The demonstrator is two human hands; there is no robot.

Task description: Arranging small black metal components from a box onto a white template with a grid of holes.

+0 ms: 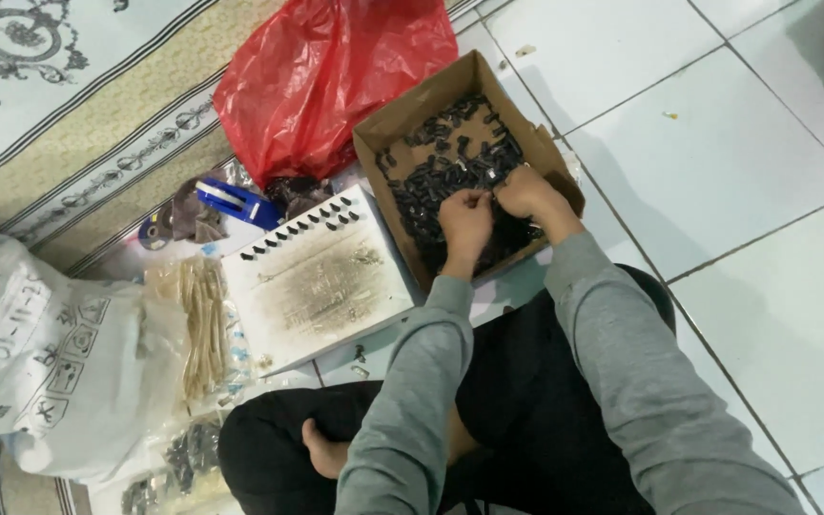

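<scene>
I am pinching one small black plastic piece [490, 195] between my left hand [465, 217] and right hand [526, 193], fingertips clamped together, over the cardboard box [385, 129] on the floor. It is probably light, stiff, best gripped at its ends.

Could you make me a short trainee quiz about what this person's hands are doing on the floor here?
1. True or false: both hands are over the cardboard box.
2. Which lies just left of the box: A) white board with a row of black pieces, B) a metal bucket, C) a laptop?
3. What colour is the plastic bag behind the box?

Key:
1. True: the left hand and right hand meet over the small black parts, fingers pinched together.
2. A.
3. Red.
</scene>
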